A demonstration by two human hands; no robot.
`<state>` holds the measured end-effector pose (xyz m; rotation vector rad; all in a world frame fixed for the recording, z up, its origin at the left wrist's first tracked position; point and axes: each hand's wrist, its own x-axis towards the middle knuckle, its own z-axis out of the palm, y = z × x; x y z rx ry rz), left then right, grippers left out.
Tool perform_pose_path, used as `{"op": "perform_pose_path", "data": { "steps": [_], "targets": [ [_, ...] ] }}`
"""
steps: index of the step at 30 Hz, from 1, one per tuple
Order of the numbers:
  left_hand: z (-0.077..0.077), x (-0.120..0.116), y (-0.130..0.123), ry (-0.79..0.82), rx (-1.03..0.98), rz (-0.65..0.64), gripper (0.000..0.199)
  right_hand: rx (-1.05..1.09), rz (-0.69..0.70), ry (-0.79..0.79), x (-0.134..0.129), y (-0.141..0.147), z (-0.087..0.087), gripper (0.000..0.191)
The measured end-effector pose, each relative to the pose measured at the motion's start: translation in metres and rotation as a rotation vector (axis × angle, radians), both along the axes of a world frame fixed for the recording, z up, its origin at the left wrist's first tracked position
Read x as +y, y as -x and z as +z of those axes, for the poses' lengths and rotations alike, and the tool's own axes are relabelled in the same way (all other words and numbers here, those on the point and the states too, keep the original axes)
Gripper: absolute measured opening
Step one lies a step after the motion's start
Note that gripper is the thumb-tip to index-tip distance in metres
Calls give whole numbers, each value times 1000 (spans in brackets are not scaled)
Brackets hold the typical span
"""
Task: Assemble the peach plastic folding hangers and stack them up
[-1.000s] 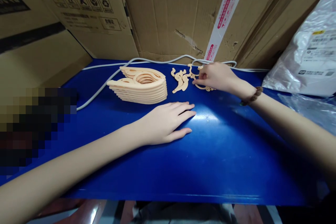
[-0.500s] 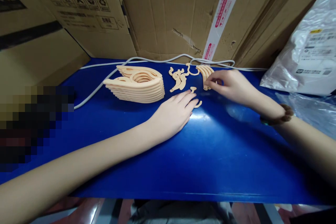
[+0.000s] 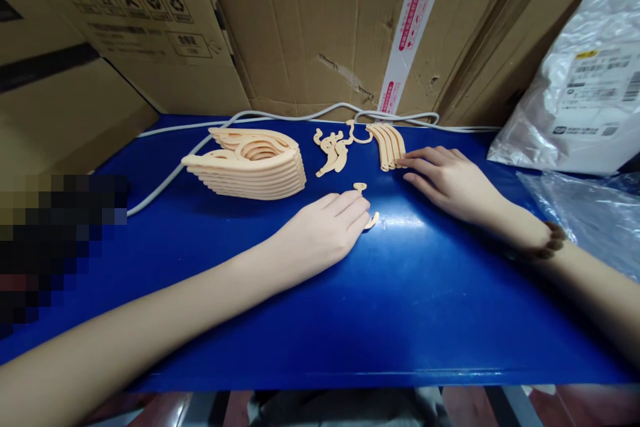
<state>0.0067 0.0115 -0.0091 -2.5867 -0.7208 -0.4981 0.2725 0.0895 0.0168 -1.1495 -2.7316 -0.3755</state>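
My left hand is closed over a cream plastic hook on the blue table; one curved end and a flat tab show past its fingers, the rest is hidden. My right hand has its fingers stretched out and apart, with the fingertips at the right edge of a row of curved cream strips lying side by side. Between the hands and the back wall lies a small loose pile of cream hooks. A tall stack of curved cream plastic pieces stands to the left of my left hand.
Cardboard boxes form the back and left sides of the blue table. A pale cable runs along the back and down the left. At the right are a white plastic parcel and a clear plastic bag.
My left hand has curled its fingers round the hook and drawn it slightly nearer. My right hand has spread its fingers and shifted to the right side of the strip row.
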Motion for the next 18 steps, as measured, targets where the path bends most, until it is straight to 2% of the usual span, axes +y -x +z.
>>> {"op": "perform_pose_path", "data": {
  "steps": [5,13,18],
  "targets": [
    [-2,2,2,69,-15,37,20,-11,4,-17,-1,1,-3,42],
    [4,1,2,34,-47,-80,23,-14,31,-23,-4,3,-2,39],
    [5,3,4,-8,-121,-83,21,-18,52,25,-20,9,9,37]
  ]
}}
